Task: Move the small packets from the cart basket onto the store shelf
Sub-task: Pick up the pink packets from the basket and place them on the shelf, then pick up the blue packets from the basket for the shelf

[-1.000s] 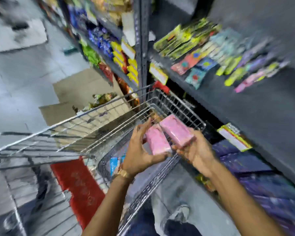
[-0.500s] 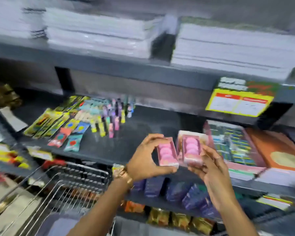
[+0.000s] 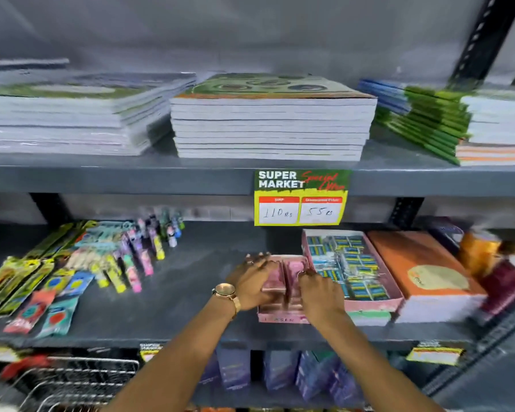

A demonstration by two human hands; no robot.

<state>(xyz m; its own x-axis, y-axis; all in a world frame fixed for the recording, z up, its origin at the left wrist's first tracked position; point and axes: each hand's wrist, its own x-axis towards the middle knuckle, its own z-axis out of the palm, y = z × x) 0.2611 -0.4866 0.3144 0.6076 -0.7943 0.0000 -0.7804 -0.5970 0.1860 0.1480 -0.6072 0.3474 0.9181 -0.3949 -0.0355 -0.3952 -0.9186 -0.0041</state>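
Pink packets (image 3: 275,278) sit in the pink display box (image 3: 281,319) on the middle shelf (image 3: 191,292), probably to stay tidy. Left hand (image 3: 252,281) grip closes on one packet; right hand (image 3: 318,292) at 3 o'clock presses another. Cart basket (image 3: 81,379) is at 7 o'clock.

The shelf (image 3: 191,292) is dark grey. The two small packets (image 3: 275,278) are pink, and the open box (image 3: 283,318) under them is pink too, with a paler front. At 3 o'clock from them, a pink tray (image 3: 372,303) carries blue and white little boxes, and then comes an orange book (image 3: 419,269) with a cream oval. The price sign (image 3: 301,197) at 12 o'clock is green and yellow, with red labels and white fields. The wristwatch (image 3: 225,292) is rose gold.
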